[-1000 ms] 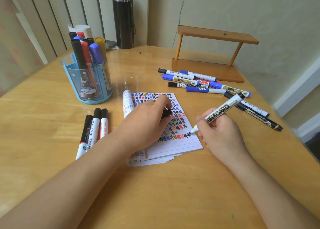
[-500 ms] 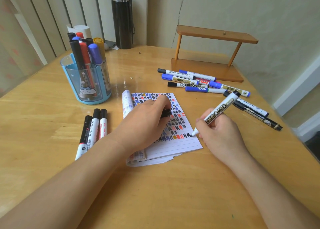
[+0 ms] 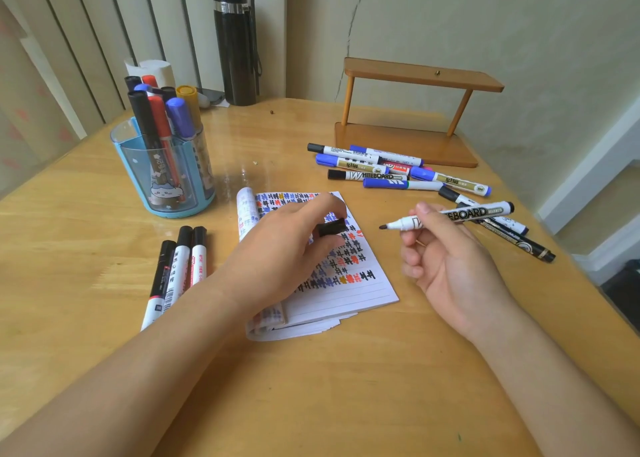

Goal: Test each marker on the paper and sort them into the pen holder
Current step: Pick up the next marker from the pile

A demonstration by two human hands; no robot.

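Marker [image 3: 481,213] uncapped, gripped in right hand [image 3: 453,269] beside the paper [image 3: 346,294].
Right hand holds the barrel between thumb and fingers, tip pointing left, clear of the sheet. Left hand [image 3: 273,256] lies over the paper and pinches the black cap [image 3: 331,228], left of the tip and apart from it. Pen holder [image 3: 162,183] stands on the desk [image 3: 311,387] beyond the left hand, loaded with markers. Three capped markers [image 3: 180,269] lie left of the paper; loose markers [image 3: 398,176] lie beyond the right hand.

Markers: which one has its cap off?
The white WHITEBOARD-lettered marker in the right hand: bare dark tip, its black cap pinched by the left hand. The others show caps.
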